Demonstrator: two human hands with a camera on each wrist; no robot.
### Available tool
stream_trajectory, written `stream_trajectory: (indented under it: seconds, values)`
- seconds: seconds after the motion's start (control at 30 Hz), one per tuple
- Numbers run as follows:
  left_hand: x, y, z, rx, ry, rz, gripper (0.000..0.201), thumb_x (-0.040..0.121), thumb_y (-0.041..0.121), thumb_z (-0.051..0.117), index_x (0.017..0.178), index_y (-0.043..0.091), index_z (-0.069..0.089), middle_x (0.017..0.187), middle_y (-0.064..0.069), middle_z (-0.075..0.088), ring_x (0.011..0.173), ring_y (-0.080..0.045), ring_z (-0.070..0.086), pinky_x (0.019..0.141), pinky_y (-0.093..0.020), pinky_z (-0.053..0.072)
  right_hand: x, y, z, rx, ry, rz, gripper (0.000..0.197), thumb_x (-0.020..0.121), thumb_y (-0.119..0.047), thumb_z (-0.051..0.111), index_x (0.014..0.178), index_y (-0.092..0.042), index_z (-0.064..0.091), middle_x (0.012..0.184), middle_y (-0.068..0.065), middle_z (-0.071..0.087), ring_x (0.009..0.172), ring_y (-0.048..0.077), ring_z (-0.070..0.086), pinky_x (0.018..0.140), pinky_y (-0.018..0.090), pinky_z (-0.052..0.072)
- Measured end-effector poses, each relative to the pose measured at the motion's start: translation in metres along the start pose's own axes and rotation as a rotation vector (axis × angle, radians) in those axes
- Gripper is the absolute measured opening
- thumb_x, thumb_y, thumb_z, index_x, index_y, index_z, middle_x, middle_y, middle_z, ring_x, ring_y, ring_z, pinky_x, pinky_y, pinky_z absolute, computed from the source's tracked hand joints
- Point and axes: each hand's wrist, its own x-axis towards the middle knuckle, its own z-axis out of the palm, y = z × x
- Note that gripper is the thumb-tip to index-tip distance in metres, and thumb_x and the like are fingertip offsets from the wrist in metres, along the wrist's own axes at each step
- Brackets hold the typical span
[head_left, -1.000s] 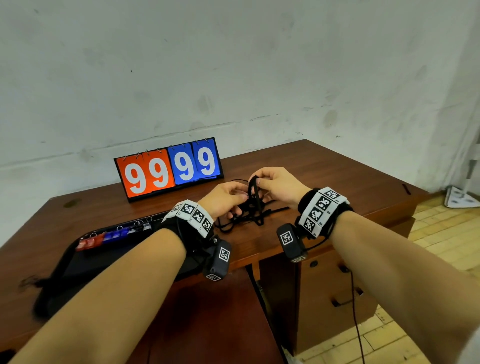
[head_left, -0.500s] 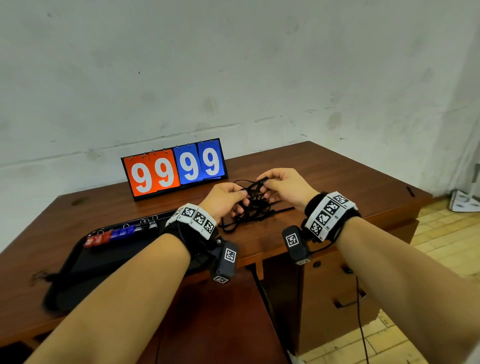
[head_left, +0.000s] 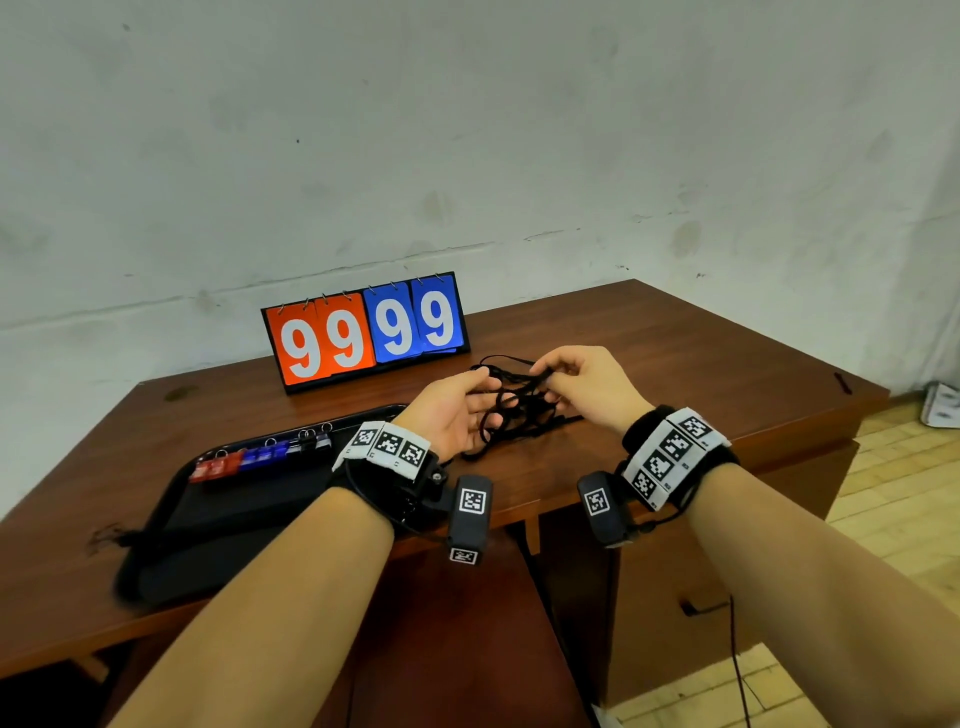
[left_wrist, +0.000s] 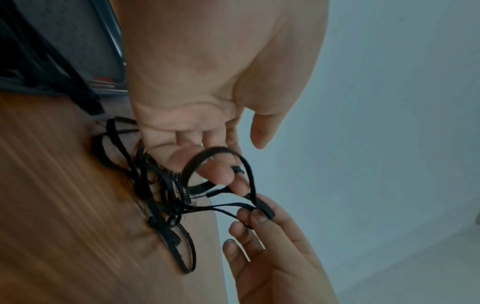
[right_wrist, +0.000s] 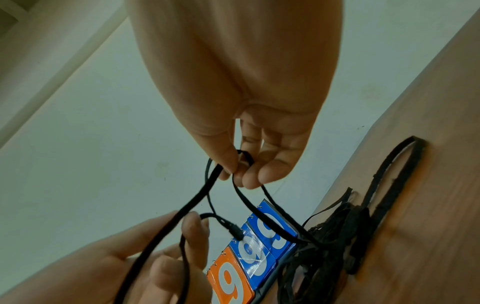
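Note:
A tangle of thin black cords (head_left: 519, 413) lies on the brown wooden desk (head_left: 701, 364), partly lifted between both hands. My left hand (head_left: 480, 387) has its fingers curled, with a cord loop (left_wrist: 221, 153) hooked over them. My right hand (head_left: 545, 371) pinches a strand (right_wrist: 242, 159) between thumb and fingertips, just right of the left hand. Cords stretch between the two hands above the desk. The rest of the tangle (right_wrist: 335, 232) rests on the wood below them.
A flip scoreboard (head_left: 363, 332) showing orange 99 and blue 99 stands behind the hands near the wall. A black open case (head_left: 234, 514) with red and blue clips (head_left: 244, 460) lies left of the tangle. The desk's right edge drops to a tiled floor (head_left: 883, 493).
The cord loop that stood upright between the hands now lies stretched sideways. Both hands stay on the tangle, and the left hand's palm now faces more upward.

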Motion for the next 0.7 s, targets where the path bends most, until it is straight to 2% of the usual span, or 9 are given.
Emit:
stream_trajectory:
  seconds: [0.07,0.2,0.33,0.53,0.6,0.7]
  values:
    - [-0.003,0.001,0.002,0.010,0.007,-0.013,0.021,0.099,0.037,0.050,0.103,0.018,0.058,0.087,-0.002,0.073,0.064,-0.015,0.059,0.061,-0.026,0.040,-0.002,0.000,0.001,-0.014,0.008,-0.007,0.026,0.092,0.000,0.054,0.091,-0.018,0.073,0.074,0.004,0.068,0.067,0.014,0.065,0.060,0.026,0.057]
    - [-0.006,-0.001,0.007,0.044,0.008,0.007,0.013,0.097,0.028,0.056,0.106,0.019,0.060,0.090,0.000,0.074,0.066,-0.013,0.060,0.056,-0.024,0.042,-0.005,0.002,0.005,-0.033,0.001,-0.026,0.027,0.091,0.001,0.054,0.091,-0.019,0.072,0.079,0.000,0.069,0.070,0.012,0.068,0.061,0.026,0.056]
    - [-0.008,-0.005,0.011,0.058,0.016,0.023,0.014,0.096,0.022,0.057,0.108,0.019,0.062,0.089,-0.001,0.071,0.065,-0.013,0.059,0.053,-0.024,0.043,-0.008,0.000,0.007,-0.021,-0.002,-0.032,0.027,0.089,0.003,0.055,0.091,-0.017,0.072,0.078,-0.001,0.069,0.069,0.010,0.068,0.065,0.029,0.059]
    - [-0.009,-0.011,0.017,0.086,0.002,0.028,0.015,0.097,0.010,0.056,0.107,0.019,0.062,0.085,-0.006,0.065,0.063,-0.014,0.058,0.050,-0.024,0.044,-0.011,-0.010,0.006,0.081,0.001,-0.026,0.022,0.090,0.007,0.055,0.096,-0.008,0.070,0.075,0.002,0.068,0.053,0.000,0.064,0.052,0.015,0.049]
    - [-0.010,-0.012,0.020,0.110,-0.040,0.034,0.015,0.098,0.012,0.055,0.108,0.019,0.063,0.084,-0.005,0.067,0.063,-0.014,0.058,0.050,-0.024,0.044,-0.010,-0.010,0.006,0.084,-0.004,-0.036,0.021,0.089,0.006,0.056,0.096,-0.008,0.070,0.076,0.004,0.069,0.056,0.002,0.065,0.056,0.017,0.051]
    - [-0.011,-0.015,0.025,0.167,-0.081,0.077,0.016,0.100,0.016,0.053,0.107,0.016,0.067,0.088,-0.004,0.071,0.063,-0.013,0.060,0.051,-0.022,0.044,-0.009,-0.009,0.008,0.092,-0.011,-0.053,0.019,0.088,0.005,0.059,0.096,-0.007,0.071,0.077,0.009,0.071,0.062,0.011,0.068,0.062,0.025,0.056]
